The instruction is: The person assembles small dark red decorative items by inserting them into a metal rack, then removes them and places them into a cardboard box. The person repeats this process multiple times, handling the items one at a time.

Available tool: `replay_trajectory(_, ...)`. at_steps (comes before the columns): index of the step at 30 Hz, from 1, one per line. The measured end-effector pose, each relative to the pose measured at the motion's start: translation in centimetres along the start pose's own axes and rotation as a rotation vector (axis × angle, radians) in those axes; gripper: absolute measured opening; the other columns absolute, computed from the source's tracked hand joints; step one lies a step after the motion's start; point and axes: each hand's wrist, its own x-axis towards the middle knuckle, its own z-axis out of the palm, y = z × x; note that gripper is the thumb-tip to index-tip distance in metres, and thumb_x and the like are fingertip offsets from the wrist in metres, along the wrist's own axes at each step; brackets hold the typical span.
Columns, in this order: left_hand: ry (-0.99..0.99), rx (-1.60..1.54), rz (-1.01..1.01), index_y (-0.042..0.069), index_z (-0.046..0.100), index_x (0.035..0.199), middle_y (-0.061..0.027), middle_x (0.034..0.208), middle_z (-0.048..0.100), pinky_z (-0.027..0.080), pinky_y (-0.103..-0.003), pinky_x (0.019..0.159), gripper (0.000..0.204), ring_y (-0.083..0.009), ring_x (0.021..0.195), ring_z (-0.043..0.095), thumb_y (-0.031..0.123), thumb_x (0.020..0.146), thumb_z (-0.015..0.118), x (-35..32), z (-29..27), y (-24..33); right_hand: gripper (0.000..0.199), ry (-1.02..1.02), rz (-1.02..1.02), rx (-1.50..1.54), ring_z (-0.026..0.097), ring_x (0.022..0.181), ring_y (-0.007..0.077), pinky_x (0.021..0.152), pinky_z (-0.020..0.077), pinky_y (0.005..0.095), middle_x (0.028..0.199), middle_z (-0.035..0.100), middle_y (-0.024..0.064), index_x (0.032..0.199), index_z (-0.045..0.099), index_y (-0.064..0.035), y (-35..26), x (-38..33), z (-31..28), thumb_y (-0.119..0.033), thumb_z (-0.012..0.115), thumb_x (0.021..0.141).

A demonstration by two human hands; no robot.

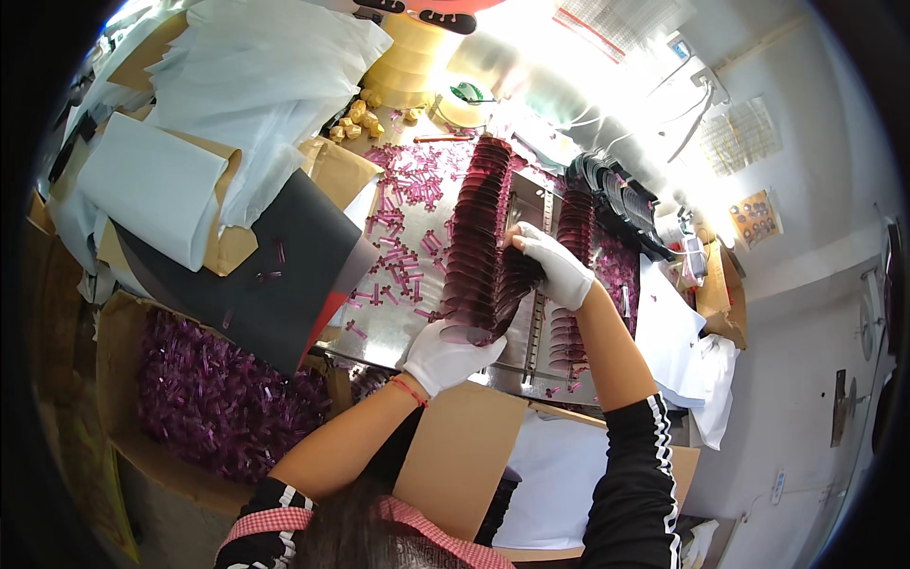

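A long row of dark purple tinted lenses (477, 228), stood face to face, runs away from me over the metal worktop. My left hand (453, 355), in a white glove, is closed around the near end of this row. Just right of it, my right hand (553, 267), gloved too, grips a smaller bunch of the same lenses (515, 283) with thumb and fingers. That bunch fans out against the row's right side. Farther right stands a second row of lenses (571, 327), partly hidden behind my right hand and forearm.
Small purple plastic offcuts (403, 256) lie scattered on the metal worktop (379, 334). A carton (114, 379) at lower left holds many more. Black and white sheets (256, 251) cover the left side. An open cardboard box (460, 455) sits in front of me; dark curved parts (616, 194) stand at back right.
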Motion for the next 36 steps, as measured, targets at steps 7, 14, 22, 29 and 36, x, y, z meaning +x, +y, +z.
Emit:
replay_trajectory(7, -0.096, 0.133, -0.022, 0.012, 0.073, 0.1, -0.0067, 0.1, 0.073, 0.052, -0.035, 0.084, 0.043, -0.0247, 0.095, 0.068, 0.052, 0.087, 0.064, 0.2, -1.1, 0.4, 0.025, 0.092, -0.041, -0.187, 0.046, 0.101, 0.0087, 0.093, 0.0366, 0.0241, 0.108, 0.05, -0.0017, 0.11, 0.054, -0.0101, -1.0, -2.2, 3.4, -0.012, 0.063, 0.086)
replay_trajectory(14, -0.067, 0.058, 0.092, 0.011, 0.07, 0.107, -0.0108, 0.102, 0.071, 0.051, -0.038, 0.086, 0.05, -0.0281, 0.097, 0.067, 0.056, 0.088, 0.062, 0.6, -0.3, -1.5, 0.027, 0.114, -0.029, -0.182, 0.048, 0.099, 0.0095, 0.093, 0.0386, 0.025, 0.104, 0.053, -0.001, 0.109, 0.056, -0.0083, -0.3, -4.8, 5.9, -0.017, 0.066, 0.086)
replay_trajectory(22, -0.092, -0.015, -0.009, 0.008, 0.067, 0.105, -0.011, 0.094, 0.069, 0.05, -0.036, 0.081, 0.049, -0.0271, 0.091, 0.066, 0.054, 0.09, 0.061, 0.8, -0.6, -1.7, 0.044, -0.027, -0.017, -0.328, 0.052, 0.097, 0.0116, 0.092, 0.0429, 0.027, 0.104, 0.057, 0.0014, 0.11, 0.057, -0.0089, -0.9, -7.3, 6.6, -0.011, 0.074, 0.07)
replay_trajectory(29, -0.112, 0.177, -0.097, -0.001, 0.069, 0.091, -0.0122, 0.075, 0.063, 0.049, -0.035, 0.071, 0.062, -0.0227, 0.07, 0.061, 0.061, 0.089, 0.064, 0.4, -0.9, 0.7, 0.032, 0.309, 0.081, 0.025, 0.055, 0.064, 0.0088, 0.056, 0.0469, 0.0248, 0.083, 0.056, -0.0004, 0.102, 0.056, -0.0087, -0.9, -10.1, 8.0, 0.007, 0.063, 0.075)
replay_trajectory(36, -0.206, 0.606, 0.284, 0.021, 0.065, 0.128, -0.0049, 0.109, 0.073, 0.05, -0.031, 0.091, 0.045, -0.0202, 0.095, 0.07, 0.045, 0.107, 0.034, 1.1, -1.5, -5.8, 0.035, 0.011, 0.029, -0.517, 0.058, 0.086, 0.0113, 0.079, 0.0489, 0.0263, 0.09, 0.06, 0.0014, 0.105, 0.061, -0.0081, 0.2, -22.9, 2.9, 0.005, 0.06, 0.072)
